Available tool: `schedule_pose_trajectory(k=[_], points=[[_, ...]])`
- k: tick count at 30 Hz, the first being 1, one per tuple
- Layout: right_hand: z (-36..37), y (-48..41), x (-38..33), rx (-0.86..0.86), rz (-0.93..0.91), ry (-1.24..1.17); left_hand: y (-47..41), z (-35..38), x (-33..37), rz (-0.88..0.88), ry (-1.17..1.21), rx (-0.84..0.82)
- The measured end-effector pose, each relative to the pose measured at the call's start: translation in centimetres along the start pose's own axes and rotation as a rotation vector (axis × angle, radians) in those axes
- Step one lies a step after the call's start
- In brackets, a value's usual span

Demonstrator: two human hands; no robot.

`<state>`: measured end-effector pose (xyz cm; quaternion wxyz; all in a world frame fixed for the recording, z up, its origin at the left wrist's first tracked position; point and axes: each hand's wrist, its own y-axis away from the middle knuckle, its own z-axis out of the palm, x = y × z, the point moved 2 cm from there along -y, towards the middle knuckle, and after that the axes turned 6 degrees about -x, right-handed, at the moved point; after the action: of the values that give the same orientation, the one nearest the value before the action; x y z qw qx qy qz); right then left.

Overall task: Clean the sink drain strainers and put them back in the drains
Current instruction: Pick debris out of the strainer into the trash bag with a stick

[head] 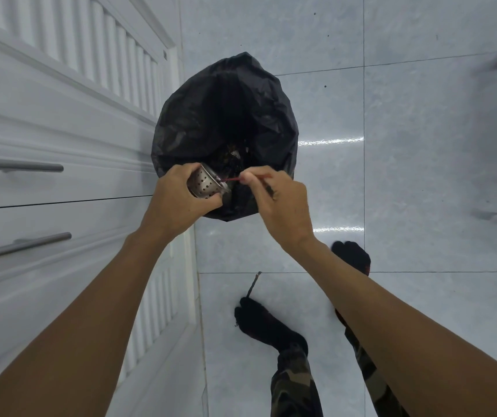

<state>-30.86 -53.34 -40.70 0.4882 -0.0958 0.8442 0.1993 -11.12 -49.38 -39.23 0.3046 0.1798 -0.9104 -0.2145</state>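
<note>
Pale glossy floor tiles throughout, dark grout lines crossing. White louvred cabinet doors and drawer fronts down the left, with metal bar handles. Black bin bag open at centre, near the cabinets. Black socks and camouflage trousers at near right. Left hand over the bag's near rim, grip closed round a perforated steel strainer, tipped sideways. Right hand just beside it, fingertips pinching a thin red stick poking into the strainer's mouth. No legible writing anywhere.
</note>
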Motion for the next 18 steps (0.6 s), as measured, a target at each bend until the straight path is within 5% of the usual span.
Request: schedule_pose_trajectory(k=[5, 9, 13, 18], points=[[-0.7, -0.1, 0.5, 0.107, 0.068, -0.051, 0.5, 0.0, 0.1, 0.014, 0.023, 0.007], [-0.4, 0.3, 0.3, -0.022, -0.004, -0.022, 0.6, 0.0, 0.1, 0.018, 0.027, 0.019], [-1.0, 0.3, 0.9, 0.098, 0.042, -0.035, 1.0, 0.3, 0.2, 0.024, 0.033, 0.012], [-0.4, 0.8, 0.7, 0.029, -0.001, 0.023, 0.9, 0.3, -0.1, 0.029, 0.033, 0.023]])
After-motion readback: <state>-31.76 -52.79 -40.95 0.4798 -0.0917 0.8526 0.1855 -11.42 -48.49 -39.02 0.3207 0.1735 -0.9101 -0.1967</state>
